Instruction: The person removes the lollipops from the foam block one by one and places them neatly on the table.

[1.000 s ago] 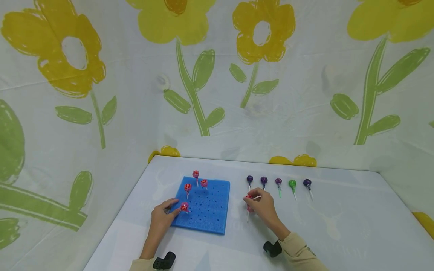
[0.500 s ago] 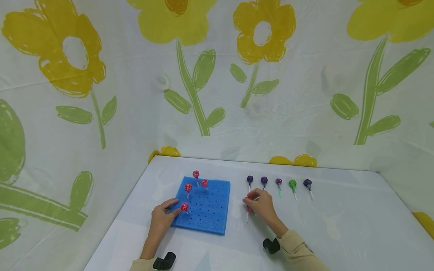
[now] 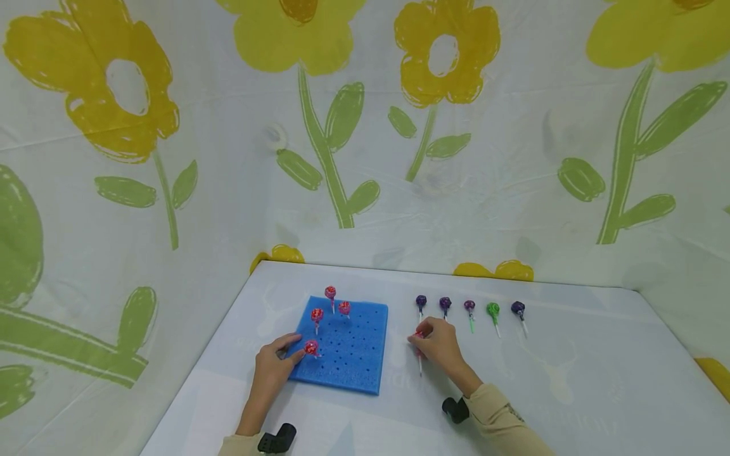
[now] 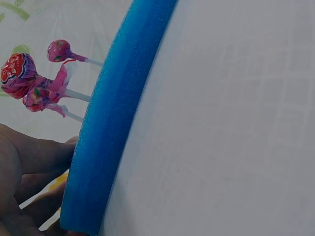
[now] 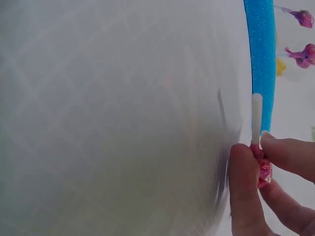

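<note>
Pinching a red-wrapped lollipop on a white stick [image 5: 258,147] between thumb and fingertips, the right hand [image 3: 439,347] holds it just right of the square blue foam board with rows of small holes [image 3: 358,354]; the stick points towards the board's edge. To seat it well, in my judgement, the stick should be turned plumb over a free hole and pressed straight down, gripped low near the head so it does not bend.

The left hand [image 3: 272,367] rests at the board's near-left corner, fingers curled against the foam edge and the nearest planted red lollipop [image 3: 310,347]; whether it pinches that lollipop I cannot tell. This bracing should be kept.

Three further red lollipops [image 3: 330,292] stand in the far-left holes; the planted heads crowd that corner, so free holes to the right offer easier access.

Beyond the right hand, on the white tabletop [image 3: 570,380], lie four purple lollipops [image 3: 445,304] and one green lollipop [image 3: 493,310] in a row, well apart from the board.
</note>
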A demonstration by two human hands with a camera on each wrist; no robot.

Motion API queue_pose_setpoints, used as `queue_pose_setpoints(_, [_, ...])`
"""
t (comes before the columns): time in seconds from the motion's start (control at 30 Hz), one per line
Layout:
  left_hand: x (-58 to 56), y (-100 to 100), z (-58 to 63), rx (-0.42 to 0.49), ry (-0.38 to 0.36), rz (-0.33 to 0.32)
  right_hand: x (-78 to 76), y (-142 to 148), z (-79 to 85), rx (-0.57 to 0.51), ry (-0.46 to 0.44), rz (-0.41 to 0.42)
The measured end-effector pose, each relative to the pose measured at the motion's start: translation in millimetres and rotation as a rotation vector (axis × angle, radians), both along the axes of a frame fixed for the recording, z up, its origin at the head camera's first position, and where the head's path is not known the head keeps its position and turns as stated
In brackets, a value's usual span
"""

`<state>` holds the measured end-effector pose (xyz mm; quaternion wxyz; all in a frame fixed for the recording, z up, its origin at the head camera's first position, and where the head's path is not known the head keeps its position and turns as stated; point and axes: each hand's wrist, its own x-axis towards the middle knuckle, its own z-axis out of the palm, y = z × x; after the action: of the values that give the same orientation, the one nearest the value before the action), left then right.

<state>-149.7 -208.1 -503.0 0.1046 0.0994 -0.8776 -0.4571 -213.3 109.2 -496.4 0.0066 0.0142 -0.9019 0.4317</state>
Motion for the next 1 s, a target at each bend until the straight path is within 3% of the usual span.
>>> queue_pose_setpoints(0.57, [-0.8, 0.0, -0.9, -0.017, 0.02, 0.004, 2.4, -0.1, 6.3, -0.031, -0.05, 0.033])
queue_pose_setpoints(0.83, [-0.9, -0.7, 0.5, 0.005, -0.012, -0.009, 3.2, 0.2, 11.7, 0.086, 0.024, 0.02])
queue_pose_setpoints(1.0, [-0.9, -1.0, -0.6, 0.005, -0.014, -0.005, 2.7, 0.4, 17.9, 0.075, 0.066, 0.017])
